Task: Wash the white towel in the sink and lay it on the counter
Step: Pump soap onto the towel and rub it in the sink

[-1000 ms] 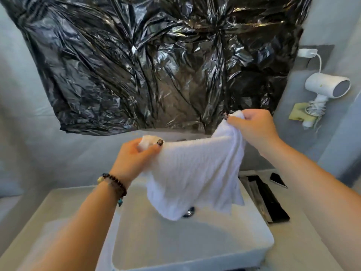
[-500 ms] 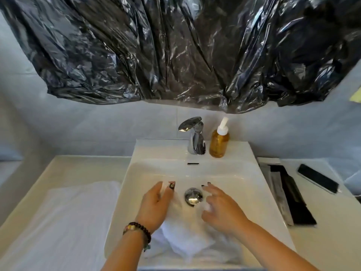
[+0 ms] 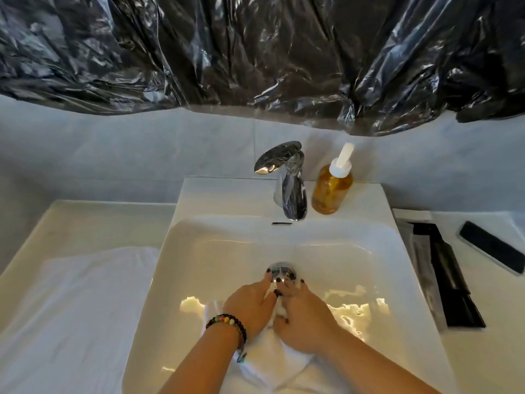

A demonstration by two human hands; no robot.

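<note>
Towel: the white towel [image 3: 267, 362] lies bunched in the bottom of the sink basin, lower centre of the frame, under both hands.
Left hand: the left hand [image 3: 250, 308] presses palm-down on the towel, fingers straight and close together, tips reaching the drain; a beaded bracelet [image 3: 227, 322] circles the wrist.
Right hand: the right hand [image 3: 305, 319] lies beside it, touching it, fingers extended toward the drain and close together, thumb against the cloth; whether it pinches a fold I cannot tell.
Sink edges: the sink [image 3: 199, 237] has a broad white rim; the basin floor to the right of the hands is bare and glossy with reflections, and the back half of the bowl is uncovered.
Drain: the chrome drain [image 3: 279, 270] sits just above the fingertips.
Back ledge: a chrome faucet [image 3: 287, 180] stands at centre, an amber soap bottle [image 3: 332, 189] just to its right.
Counter left: the white counter [image 3: 93, 217] carries a flat white cloth [image 3: 74, 308] reaching up to the sink's left rim.
Counter right: dark flat packets [image 3: 449, 280] lie beside the sink's right rim, a black slab [image 3: 491, 245] further right, apart from them.
Room: crumpled black plastic sheeting [image 3: 255, 52] hangs across the top of the frame, over a pale wall.
</note>
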